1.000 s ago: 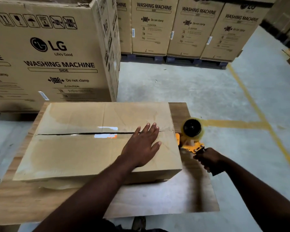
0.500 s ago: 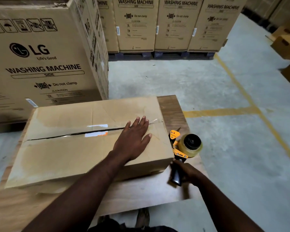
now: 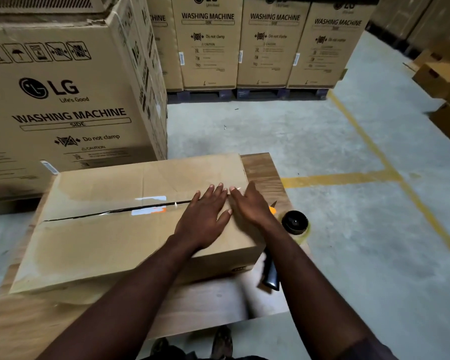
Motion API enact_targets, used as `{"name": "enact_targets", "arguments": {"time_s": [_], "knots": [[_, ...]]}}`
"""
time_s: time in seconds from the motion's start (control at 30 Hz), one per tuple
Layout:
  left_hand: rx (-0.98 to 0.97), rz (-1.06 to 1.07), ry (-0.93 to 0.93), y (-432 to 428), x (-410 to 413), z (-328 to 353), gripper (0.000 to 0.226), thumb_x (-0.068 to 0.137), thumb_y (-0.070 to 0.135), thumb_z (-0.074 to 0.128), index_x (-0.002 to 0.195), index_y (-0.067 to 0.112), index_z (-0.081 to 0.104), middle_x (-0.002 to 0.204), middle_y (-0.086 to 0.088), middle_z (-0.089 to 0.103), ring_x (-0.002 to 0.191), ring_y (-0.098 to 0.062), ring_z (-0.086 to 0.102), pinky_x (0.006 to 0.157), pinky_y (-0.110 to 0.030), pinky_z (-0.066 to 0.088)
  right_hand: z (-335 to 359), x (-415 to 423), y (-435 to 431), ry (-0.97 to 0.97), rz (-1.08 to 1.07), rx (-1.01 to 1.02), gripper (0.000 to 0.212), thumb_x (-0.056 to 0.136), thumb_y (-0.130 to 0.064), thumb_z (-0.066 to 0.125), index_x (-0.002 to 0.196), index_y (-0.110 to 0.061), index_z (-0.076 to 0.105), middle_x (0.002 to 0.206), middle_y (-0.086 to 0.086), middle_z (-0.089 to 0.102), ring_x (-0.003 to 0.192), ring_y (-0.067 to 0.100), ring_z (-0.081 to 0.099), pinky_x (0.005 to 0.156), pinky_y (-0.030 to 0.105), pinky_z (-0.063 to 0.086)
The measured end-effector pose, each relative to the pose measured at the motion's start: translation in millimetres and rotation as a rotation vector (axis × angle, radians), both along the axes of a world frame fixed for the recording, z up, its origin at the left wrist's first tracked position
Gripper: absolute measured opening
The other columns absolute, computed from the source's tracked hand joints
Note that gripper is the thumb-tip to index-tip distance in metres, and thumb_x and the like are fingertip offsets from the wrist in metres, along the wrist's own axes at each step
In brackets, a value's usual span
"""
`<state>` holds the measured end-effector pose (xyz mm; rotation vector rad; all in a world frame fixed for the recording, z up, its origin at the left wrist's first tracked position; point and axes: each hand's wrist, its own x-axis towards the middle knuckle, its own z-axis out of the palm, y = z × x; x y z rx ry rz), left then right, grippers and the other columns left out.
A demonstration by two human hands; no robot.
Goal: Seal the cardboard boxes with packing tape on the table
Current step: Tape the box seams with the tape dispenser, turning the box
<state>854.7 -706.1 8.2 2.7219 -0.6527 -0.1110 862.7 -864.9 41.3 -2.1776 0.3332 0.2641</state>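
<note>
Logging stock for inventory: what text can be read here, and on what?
"LG", "Life's Good": left carton.
"WASHING MACHINE", "SIDE": left carton.
"Do not clamp", "CAUTION": left carton.
"LG", "WASHING MACHINE", "Do not clamp": rear cartons on pallets.
Fine print and stickers on these: too small to read.
Box on the table: no legible text.

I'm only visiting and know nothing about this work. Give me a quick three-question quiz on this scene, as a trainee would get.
1. Where does the tape dispenser lie? A) on the table, right of the cardboard box; B) on top of the box; C) under the table.
2. Fill in: the left hand and the right hand both rest flat on the ____.
3. True or false: the right hand grips the tape dispenser.
Key: 1 A; 2 cardboard box; 3 false.
</note>
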Motion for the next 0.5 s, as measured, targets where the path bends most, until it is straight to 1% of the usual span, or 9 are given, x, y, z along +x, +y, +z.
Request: {"name": "enact_targets", "arguments": {"time_s": [0.13,0.17,0.2,0.27,0.3,0.33,0.37,0.43,0.5], "knots": [[0.004,0.007,0.012,0.9,0.3,0.2,0.063,0.105,0.048,0.030,0.161,0.025,0.014,0.168,0.008,0.005,0.155,-0.010,0.000,0.126,-0.038,0.003,8.6,-0.9,-25.6,0.255,0.092,-0.118,0.064,0.105,-0.054,0.036,0.136,-0.002,0.056,0.139,0.022,0.057,0.126,0.037,0.056,0.100,0.038,0.044],[0.004,0.010,0.017,0.9,0.3,-0.4,0.063,0.105,0.049,0.030,0.161,0.025,0.014,0.168,0.008,0.005,0.155,-0.010,0.000,0.126,-0.038,0.003,12.2,-1.4,-28.8,0.251,0.110,-0.195,0.059,0.106,-0.050,0.036,0.133,-0.002,0.058,0.137,0.022,0.059,0.123,0.038,0.057,0.100,0.039,0.046],[0.005,0.013,0.017,0.4,0.5,-0.9,0.063,0.105,0.049,0.030,0.161,0.025,0.014,0.168,0.008,0.005,0.154,-0.010,0.000,0.126,-0.037,0.002,17.3,-1.0,-27.9,0.179,0.108,-0.296,0.051,0.106,-0.043,0.038,0.129,-0.002,0.058,0.134,0.022,0.060,0.121,0.038,0.057,0.097,0.039,0.046],[-0.001,0.007,0.014,0.3,0.4,1.6,0.063,0.105,0.049,0.029,0.161,0.025,0.014,0.168,0.007,0.007,0.155,-0.010,0.001,0.126,-0.037,0.003,26.3,-0.8,-15.2,-0.137,0.074,-0.402,0.037,0.105,-0.030,0.043,0.126,-0.003,0.058,0.131,0.019,0.060,0.120,0.036,0.056,0.090,0.036,0.043],[-0.014,0.000,0.013,0.6,0.2,3.5,0.063,0.105,0.049,0.029,0.161,0.025,0.015,0.168,0.005,0.009,0.155,-0.012,0.003,0.126,-0.038,0.004,33.7,-3.7,-3.5,-0.289,0.083,-0.343,0.036,0.104,-0.026,0.045,0.130,-0.003,0.056,0.134,0.018,0.059,0.124,0.034,0.054,0.092,0.035,0.042],[-0.020,-0.019,0.005,1.3,-0.2,5.7,0.062,0.105,0.047,0.028,0.161,0.024,0.015,0.168,0.002,0.012,0.155,-0.015,0.004,0.126,-0.040,0.005,35.1,-4.8,7.5,-0.367,0.136,-0.252,0.039,0.104,-0.027,0.047,0.135,-0.003,0.053,0.138,0.016,0.057,0.128,0.032,0.052,0.098,0.035,0.041],[0.012,-0.053,-0.016,2.2,-0.9,7.2,0.063,0.104,0.046,0.026,0.160,0.022,0.016,0.168,-0.002,0.014,0.155,-0.018,0.005,0.125,-0.042,0.005,33.5,-7.8,18.1,-0.371,0.224,-0.188,0.042,0.105,-0.031,0.047,0.137,-0.005,0.051,0.140,0.015,0.056,0.130,0.030,0.050,0.104,0.036,0.040],[0.139,-0.118,-0.070,4.2,-2.6,6.4,0.065,0.101,0.043,0.021,0.160,0.020,0.005,0.168,-0.005,0.009,0.155,-0.023,0.002,0.125,-0.044,0.004,14.1,-15.7,32.8,-0.250,0.358,-0.209,0.051,0.106,-0.047,0.039,0.141,-0.010,0.046,0.148,0.013,0.048,0.139,0.026,0.042,0.116,0.046,0.031],[0.165,-0.102,-0.046,4.9,-2.2,3.0,0.065,0.104,0.035,0.026,0.158,0.024,-0.007,0.169,-0.002,0.000,0.155,-0.021,-0.003,0.125,-0.042,0.001,-5.0,-23.6,35.1,-0.155,0.364,-0.314,0.072,0.104,-0.060,0.026,0.158,-0.013,0.025,0.167,0.009,0.019,0.155,0.020,0.014,0.126,0.047,0.009]]}}
